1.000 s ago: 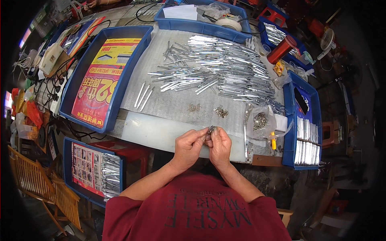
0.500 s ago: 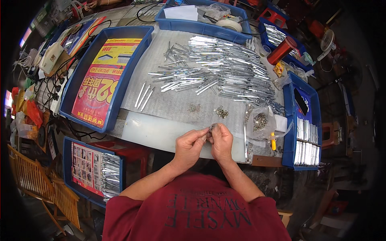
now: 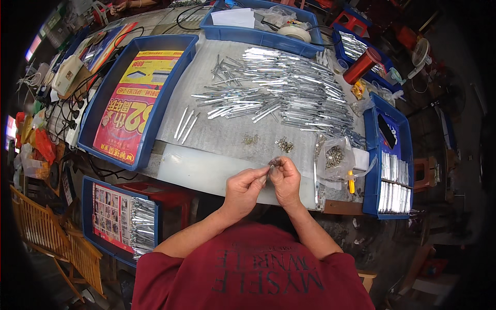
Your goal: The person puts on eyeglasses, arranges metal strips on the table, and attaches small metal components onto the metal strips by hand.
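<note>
Above the front edge of the table, my left hand [image 3: 245, 190] and my right hand [image 3: 285, 182] meet with fingertips pinched together. Whatever small piece sits between them is hidden by the fingers. Beneath them lies a pale translucent board [image 3: 196, 169]. Just beyond my hands are a small heap of metal fittings [image 3: 284, 144] and a sparser scatter of brassy bits [image 3: 250, 139]. Farther off spreads a large pile of thin silvery metal strips [image 3: 310, 93]. Three similar strips [image 3: 186, 125] lie apart at the left.
A blue tray [image 3: 170, 98] lined with printed sheets stands left. Another blue tray [image 3: 368, 155] at right holds stacked strips. Near it are a plastic bag of fittings [image 3: 335, 157], a yellow-handled tool [image 3: 351, 183] and a red cylinder [image 3: 361, 65]. A lower tray [image 3: 88, 217] sits beside a red stool.
My right hand's fingers have shifted slightly, with the index finger more curled. Both hands stay together in nearly the same place.
</note>
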Available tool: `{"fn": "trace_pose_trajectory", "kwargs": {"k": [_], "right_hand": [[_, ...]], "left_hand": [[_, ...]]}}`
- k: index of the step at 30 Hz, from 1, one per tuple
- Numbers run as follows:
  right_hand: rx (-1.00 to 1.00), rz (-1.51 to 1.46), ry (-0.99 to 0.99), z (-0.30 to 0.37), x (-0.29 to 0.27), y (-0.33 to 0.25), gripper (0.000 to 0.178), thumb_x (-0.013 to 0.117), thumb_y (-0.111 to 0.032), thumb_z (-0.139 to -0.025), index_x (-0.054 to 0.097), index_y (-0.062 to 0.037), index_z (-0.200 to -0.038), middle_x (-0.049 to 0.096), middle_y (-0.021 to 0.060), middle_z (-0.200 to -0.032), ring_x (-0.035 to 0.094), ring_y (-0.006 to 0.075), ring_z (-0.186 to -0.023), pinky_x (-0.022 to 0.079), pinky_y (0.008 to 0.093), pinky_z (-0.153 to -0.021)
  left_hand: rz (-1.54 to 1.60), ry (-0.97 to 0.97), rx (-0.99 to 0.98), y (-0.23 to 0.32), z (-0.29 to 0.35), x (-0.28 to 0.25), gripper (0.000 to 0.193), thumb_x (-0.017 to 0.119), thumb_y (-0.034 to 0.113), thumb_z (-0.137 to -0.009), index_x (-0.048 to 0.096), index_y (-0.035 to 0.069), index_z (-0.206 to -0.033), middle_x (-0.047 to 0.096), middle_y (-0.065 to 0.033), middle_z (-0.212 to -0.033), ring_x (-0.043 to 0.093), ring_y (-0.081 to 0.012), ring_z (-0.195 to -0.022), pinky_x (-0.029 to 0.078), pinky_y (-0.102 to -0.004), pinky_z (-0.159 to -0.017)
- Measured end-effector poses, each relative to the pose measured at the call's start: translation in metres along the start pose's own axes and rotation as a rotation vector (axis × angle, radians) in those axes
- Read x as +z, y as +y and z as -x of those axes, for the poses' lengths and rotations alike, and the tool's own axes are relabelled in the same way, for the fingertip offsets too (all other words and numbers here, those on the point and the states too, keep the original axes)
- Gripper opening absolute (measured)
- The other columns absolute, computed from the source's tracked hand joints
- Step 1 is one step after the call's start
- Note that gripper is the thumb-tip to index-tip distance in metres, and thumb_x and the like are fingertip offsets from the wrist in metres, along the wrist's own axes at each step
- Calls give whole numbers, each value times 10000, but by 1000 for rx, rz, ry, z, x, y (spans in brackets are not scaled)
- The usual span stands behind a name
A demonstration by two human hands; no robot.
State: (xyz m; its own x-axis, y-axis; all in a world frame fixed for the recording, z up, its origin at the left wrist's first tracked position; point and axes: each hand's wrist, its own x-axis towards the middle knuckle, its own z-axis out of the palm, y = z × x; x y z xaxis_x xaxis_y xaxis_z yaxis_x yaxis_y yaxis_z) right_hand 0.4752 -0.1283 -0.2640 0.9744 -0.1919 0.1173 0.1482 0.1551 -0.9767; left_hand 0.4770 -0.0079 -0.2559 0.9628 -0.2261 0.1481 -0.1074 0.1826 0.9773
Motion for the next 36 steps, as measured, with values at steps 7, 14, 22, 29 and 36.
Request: {"fn": "trace_pose_trajectory", "kwargs": {"k": [7, 14, 22, 29, 36], "right_hand": [[-66, 58, 32, 0, 1, 1, 144, 504, -149, -848, 506, -5, -863, 509, -7, -730, 437, 38, -657, 381, 184, -577], [119, 42, 68, -3, -10, -1, 84, 524, -87, -822, 522, -5, -839, 526, 4, -727, 481, 60, -682, 403, 187, -615], [-24, 94, 17, 4, -3, 1, 124, 575, -89, -795, 518, 18, -816, 516, 25, -670, 459, 60, -588, 394, 204, -509], [-137, 295, 28, 6, -2, 2, 99, 508, -91, -836, 501, 8, -837, 480, -11, -696, 410, 43, -624, 360, 177, -541], [-210, 401, 41, 5, -3, -1, 96, 499, -80, -825, 484, 10, -793, 472, 34, -631, 418, 89, -550, 360, 223, -487]], "left_hand": [[41, -1, -60, 2, -1, -1, 201, 517, -1, -811, 574, 0, -1003, 548, -21, -753, 438, -27, -584, 359, -158, -496], [1, 14, 39, 0, -2, 0, 202, 520, 17, -817, 572, 6, -1012, 544, -15, -735, 420, -20, -559, 341, -152, -471], [29, 20, -13, 1, -4, 2, 207, 528, 28, -816, 574, 16, -1017, 541, -15, -712, 404, -16, -543, 324, -148, -454], [-190, 21, 222, -3, -5, 2, 211, 526, 27, -816, 572, 17, -1022, 534, -12, -697, 407, -17, -531, 315, -148, -444], [-27, 6, 34, 4, -4, 5, 198, 519, 19, -814, 579, 4, -1002, 527, -18, -679, 437, -41, -552, 349, -170, -468]]}}
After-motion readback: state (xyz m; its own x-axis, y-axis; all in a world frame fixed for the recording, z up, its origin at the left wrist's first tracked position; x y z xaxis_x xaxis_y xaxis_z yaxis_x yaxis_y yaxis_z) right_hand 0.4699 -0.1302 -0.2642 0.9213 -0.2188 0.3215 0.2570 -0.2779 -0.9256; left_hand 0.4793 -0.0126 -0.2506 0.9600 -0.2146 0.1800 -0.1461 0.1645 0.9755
